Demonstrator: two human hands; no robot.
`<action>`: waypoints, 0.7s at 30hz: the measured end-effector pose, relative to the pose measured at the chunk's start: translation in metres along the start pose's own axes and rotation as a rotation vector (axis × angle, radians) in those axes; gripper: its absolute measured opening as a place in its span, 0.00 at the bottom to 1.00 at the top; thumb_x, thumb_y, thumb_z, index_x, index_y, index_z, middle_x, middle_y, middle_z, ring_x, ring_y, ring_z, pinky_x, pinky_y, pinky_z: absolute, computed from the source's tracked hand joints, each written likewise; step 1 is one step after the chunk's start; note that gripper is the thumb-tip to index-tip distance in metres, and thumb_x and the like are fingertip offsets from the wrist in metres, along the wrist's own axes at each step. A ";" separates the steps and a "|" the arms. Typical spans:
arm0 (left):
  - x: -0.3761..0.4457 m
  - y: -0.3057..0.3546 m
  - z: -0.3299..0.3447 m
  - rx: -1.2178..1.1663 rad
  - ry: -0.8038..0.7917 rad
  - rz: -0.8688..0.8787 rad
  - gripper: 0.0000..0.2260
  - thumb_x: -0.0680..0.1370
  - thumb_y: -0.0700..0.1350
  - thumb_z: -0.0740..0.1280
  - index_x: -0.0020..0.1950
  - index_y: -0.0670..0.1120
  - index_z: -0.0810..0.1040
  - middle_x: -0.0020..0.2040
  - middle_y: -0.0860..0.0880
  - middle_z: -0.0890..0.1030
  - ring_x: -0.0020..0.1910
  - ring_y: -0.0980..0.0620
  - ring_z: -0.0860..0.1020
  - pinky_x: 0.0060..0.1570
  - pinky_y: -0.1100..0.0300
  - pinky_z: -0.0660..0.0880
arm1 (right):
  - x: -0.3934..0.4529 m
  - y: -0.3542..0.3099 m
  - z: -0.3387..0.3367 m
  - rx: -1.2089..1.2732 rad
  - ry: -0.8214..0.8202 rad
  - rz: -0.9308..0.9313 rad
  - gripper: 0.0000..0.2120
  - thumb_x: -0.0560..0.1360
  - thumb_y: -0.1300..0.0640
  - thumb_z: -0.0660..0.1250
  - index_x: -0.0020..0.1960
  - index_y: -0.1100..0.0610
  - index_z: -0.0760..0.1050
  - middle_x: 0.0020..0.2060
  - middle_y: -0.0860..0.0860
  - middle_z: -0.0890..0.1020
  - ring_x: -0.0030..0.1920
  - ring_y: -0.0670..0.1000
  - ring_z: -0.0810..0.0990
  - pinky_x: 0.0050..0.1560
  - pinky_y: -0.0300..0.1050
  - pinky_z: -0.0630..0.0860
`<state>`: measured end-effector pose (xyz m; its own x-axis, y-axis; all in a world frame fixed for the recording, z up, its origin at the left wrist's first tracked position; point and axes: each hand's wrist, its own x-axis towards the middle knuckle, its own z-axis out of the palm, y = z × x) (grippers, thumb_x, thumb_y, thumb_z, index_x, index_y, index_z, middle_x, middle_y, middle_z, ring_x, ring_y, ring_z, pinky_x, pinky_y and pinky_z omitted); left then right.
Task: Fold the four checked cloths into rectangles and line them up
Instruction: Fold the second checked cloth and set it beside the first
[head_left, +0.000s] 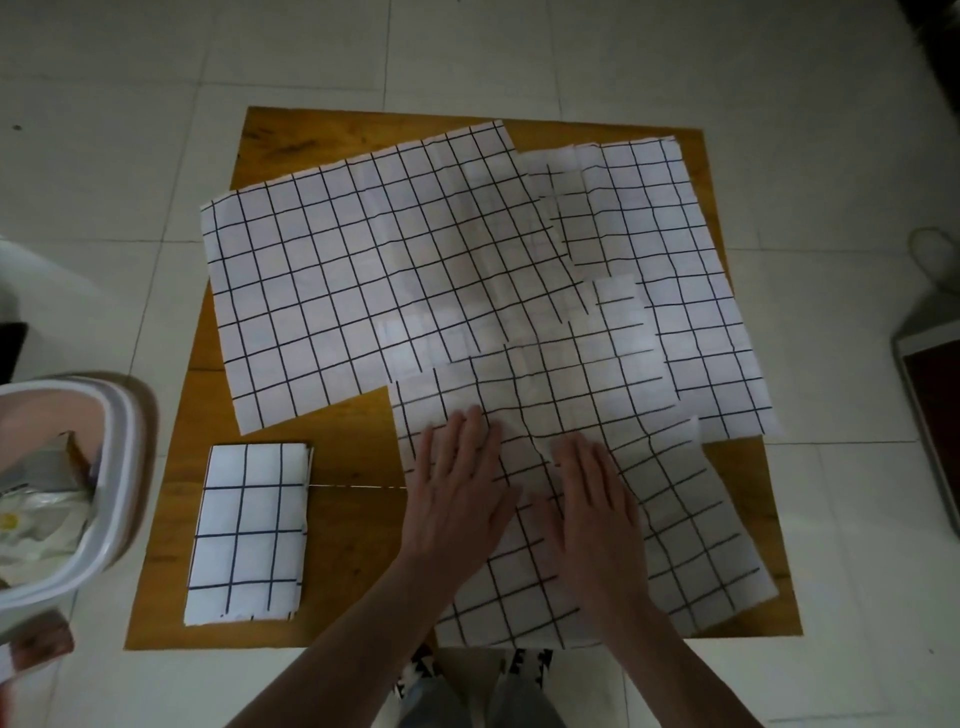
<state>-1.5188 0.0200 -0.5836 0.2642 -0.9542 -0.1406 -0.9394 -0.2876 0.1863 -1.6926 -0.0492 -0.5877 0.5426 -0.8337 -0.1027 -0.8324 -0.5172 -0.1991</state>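
Both forearms reach forward from the near edge of the surface (171, 566). The left hand (457, 483) lies palm down, fingers straight and close together. The right hand (597, 499) lies flat just beside it, fingers straight and slightly spread, pointing toward the far edge.

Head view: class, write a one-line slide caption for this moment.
Both hands, left hand and right hand, press flat on the nearest checked cloth; one folded cloth lies left.

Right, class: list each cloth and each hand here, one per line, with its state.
Folded cloth: folded into a rectangle.
Near cloth: unfolded, under both hands.
Large cloth: spread flat.
Far-right cloth: spread, partly covered.
Left hand: flat, pressing.
Right hand: flat, pressing.
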 end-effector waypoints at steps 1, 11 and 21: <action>0.001 -0.002 0.002 0.008 -0.006 0.012 0.32 0.85 0.62 0.50 0.85 0.45 0.55 0.85 0.41 0.52 0.84 0.40 0.49 0.80 0.38 0.54 | 0.000 0.000 -0.001 0.012 0.004 0.010 0.33 0.85 0.36 0.50 0.84 0.52 0.56 0.82 0.53 0.62 0.82 0.56 0.59 0.76 0.56 0.62; 0.011 -0.037 0.003 0.056 -0.054 0.163 0.32 0.84 0.65 0.50 0.86 0.53 0.51 0.86 0.42 0.49 0.84 0.40 0.48 0.80 0.35 0.53 | 0.035 0.048 -0.027 0.015 0.001 -0.114 0.23 0.85 0.47 0.52 0.76 0.52 0.71 0.78 0.51 0.69 0.78 0.55 0.66 0.74 0.58 0.68; -0.003 -0.031 0.008 -0.101 0.118 0.164 0.23 0.85 0.55 0.59 0.79 0.49 0.70 0.80 0.46 0.68 0.79 0.44 0.66 0.75 0.43 0.66 | 0.052 0.076 -0.037 0.027 0.061 -0.349 0.13 0.78 0.54 0.69 0.61 0.53 0.83 0.65 0.50 0.80 0.65 0.53 0.78 0.70 0.48 0.64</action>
<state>-1.4923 0.0327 -0.5972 0.1394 -0.9901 0.0133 -0.9469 -0.1294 0.2945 -1.7319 -0.1393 -0.5722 0.7856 -0.6178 0.0348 -0.5939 -0.7686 -0.2376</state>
